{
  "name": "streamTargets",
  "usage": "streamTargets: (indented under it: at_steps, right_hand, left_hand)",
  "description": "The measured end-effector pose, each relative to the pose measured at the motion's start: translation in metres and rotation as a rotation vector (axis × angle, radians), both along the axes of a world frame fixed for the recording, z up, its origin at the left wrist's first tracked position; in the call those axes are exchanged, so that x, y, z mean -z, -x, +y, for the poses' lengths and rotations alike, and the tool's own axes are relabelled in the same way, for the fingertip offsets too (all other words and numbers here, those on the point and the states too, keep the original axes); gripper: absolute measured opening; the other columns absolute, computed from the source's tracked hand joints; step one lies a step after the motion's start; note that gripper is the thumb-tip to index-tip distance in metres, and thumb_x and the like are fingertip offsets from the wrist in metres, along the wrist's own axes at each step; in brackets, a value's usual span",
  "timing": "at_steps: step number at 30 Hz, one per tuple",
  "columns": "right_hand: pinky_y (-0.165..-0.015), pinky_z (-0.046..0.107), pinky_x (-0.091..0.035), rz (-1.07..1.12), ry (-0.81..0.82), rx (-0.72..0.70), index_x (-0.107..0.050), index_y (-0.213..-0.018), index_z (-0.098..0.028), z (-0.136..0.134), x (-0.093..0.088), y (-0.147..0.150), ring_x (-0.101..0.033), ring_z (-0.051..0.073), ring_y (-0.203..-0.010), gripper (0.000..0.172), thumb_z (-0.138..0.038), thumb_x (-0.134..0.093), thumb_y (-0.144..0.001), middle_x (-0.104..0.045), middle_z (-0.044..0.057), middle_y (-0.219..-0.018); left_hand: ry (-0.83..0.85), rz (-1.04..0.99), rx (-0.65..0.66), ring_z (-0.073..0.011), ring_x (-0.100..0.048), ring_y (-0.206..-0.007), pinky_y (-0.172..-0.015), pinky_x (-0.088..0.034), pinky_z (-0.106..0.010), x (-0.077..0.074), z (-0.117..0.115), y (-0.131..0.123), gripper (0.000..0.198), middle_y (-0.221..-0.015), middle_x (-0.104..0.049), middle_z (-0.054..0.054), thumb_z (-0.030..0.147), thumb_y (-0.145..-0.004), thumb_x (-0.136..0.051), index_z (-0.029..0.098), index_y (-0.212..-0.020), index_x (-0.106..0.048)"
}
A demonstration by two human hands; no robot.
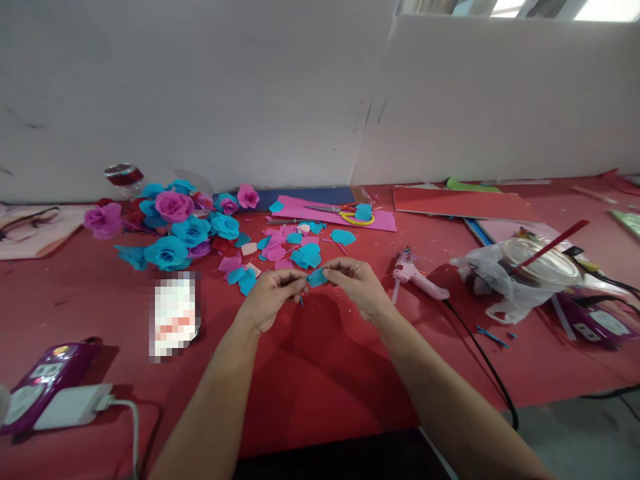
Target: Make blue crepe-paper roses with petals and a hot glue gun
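Note:
Between my two hands is a small blue paper petal (pixel 316 277), held above the red table. My left hand (pixel 273 293) pinches its left end, and a thin blue stem pokes out below those fingers. On the other side, my right hand (pixel 357 283) grips the petal's right edge between thumb and fingers. Just beyond my hands lie loose blue petals (pixel 306 255) and pink petals (pixel 275 247) in a scattered pile. Finished blue and pink paper roses (pixel 173 227) are bunched to the left.
A pink glue gun (pixel 420 277) with a black cord lies right of my hands. Yellow-handled scissors (pixel 357 218) rest on pink paper (pixel 290 208). Farther right stands a lidded bowl in a plastic bag (pixel 515 280). At left are a blurred-out phone (pixel 174 317) and a purple power strip (pixel 50 373).

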State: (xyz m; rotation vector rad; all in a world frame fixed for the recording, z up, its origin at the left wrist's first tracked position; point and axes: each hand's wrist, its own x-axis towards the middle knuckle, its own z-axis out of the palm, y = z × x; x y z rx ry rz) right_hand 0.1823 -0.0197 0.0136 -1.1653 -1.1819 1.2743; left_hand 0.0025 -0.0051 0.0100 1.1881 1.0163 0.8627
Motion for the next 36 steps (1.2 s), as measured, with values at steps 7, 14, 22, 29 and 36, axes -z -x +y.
streamTargets:
  at_steps: [7, 14, 22, 29, 36]
  right_hand:
    - [-0.074, 0.03, -0.047, -0.026, 0.005, -0.01, -0.07, -0.073, -0.019, 0.0011, 0.0027, -0.0006, -0.062, 0.014, -0.069, 0.013, -0.031, -0.067, -0.068, -0.07, 0.001, -0.073]
    - [-0.071, 0.03, -0.046, -0.076, -0.002, -0.016, -0.069, -0.073, -0.019, 0.0009, 0.0013, -0.0003, -0.061, 0.014, -0.067, 0.011, -0.027, -0.066, -0.067, -0.069, 0.001, -0.072]
    - [-0.07, 0.029, -0.045, -0.083, -0.015, -0.033, -0.068, -0.072, -0.019, 0.0009, 0.0002, -0.0004, -0.06, 0.014, -0.066, 0.012, -0.029, -0.065, -0.067, -0.068, 0.0, -0.071]
    - [-0.07, 0.029, -0.044, -0.083, -0.056, -0.059, -0.068, -0.073, -0.019, 0.0006, 0.0003, -0.0013, -0.058, 0.013, -0.066, 0.011, -0.029, -0.064, -0.068, -0.067, 0.0, -0.071]
    - [-0.069, 0.028, -0.043, -0.089, -0.069, -0.069, -0.068, -0.072, -0.02, 0.0012, 0.0018, -0.0021, -0.057, 0.013, -0.065, 0.01, -0.029, -0.065, -0.069, -0.066, -0.001, -0.07]
  left_hand:
    - [0.012, -0.01, 0.019, -0.0077, -0.047, -0.054, -0.056, -0.038, -0.024, 0.0001, -0.0004, -0.0028, 0.016, -0.067, -0.063, -0.001, 0.03, -0.066, -0.073, 0.016, -0.074, -0.07]
    - [0.096, 0.051, -0.004, -0.0079, -0.048, -0.046, -0.047, -0.03, -0.023, 0.0049, 0.0001, -0.0043, 0.028, -0.052, -0.055, 0.002, 0.045, -0.071, -0.069, 0.017, -0.074, -0.066]
    - [0.108, 0.038, -0.023, -0.0063, -0.048, -0.047, -0.047, -0.031, -0.022, 0.0074, -0.0002, -0.0061, 0.021, -0.058, -0.057, 0.002, 0.037, -0.068, -0.073, 0.017, -0.074, -0.069]
    - [0.149, -0.052, -0.015, -0.0059, -0.045, -0.046, -0.046, -0.029, -0.021, 0.0071, 0.0002, -0.0063, 0.022, -0.053, -0.054, 0.002, 0.038, -0.07, -0.071, 0.016, -0.072, -0.069]
    - [0.047, 0.054, 0.014, -0.0068, -0.047, -0.05, -0.049, -0.031, -0.022, 0.0026, -0.0019, -0.0053, 0.018, -0.058, -0.057, 0.001, 0.035, -0.071, -0.071, 0.017, -0.073, -0.07]
